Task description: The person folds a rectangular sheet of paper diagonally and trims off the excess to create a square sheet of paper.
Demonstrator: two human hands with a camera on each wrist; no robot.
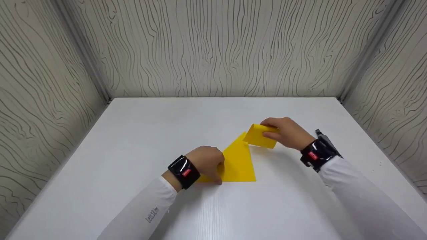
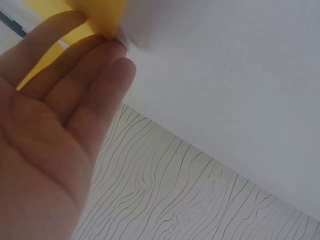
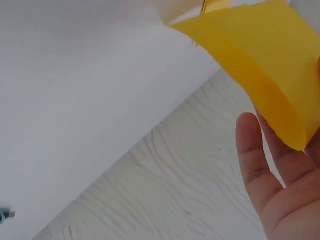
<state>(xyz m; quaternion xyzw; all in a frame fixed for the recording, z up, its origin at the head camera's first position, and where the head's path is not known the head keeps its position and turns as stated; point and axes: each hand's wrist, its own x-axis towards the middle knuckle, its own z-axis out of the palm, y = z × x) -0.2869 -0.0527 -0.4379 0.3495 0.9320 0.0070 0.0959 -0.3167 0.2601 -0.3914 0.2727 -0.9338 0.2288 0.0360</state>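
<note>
A flat piece of yellow paper (image 1: 238, 163) lies on the white table, narrowing to a point at its far end. My left hand (image 1: 206, 163) presses on its left part, thumb at the near edge; relaxed fingers (image 2: 100, 95) touch the paper in the left wrist view. Above the table, my right hand (image 1: 283, 133) pinches another part of yellow paper (image 1: 260, 136), bent over into a curl. This raised part overlaps the flat piece's far tip in the head view. Its curled edge (image 3: 270, 100) shows in the right wrist view, the little finger free of it.
The white table (image 1: 150, 123) reaches back to a wood-grain patterned wall (image 1: 213, 50), with similar walls at both sides. Each wrist wears a black strap (image 1: 184, 171). A grey device (image 1: 327, 141) sticks out beside the right strap.
</note>
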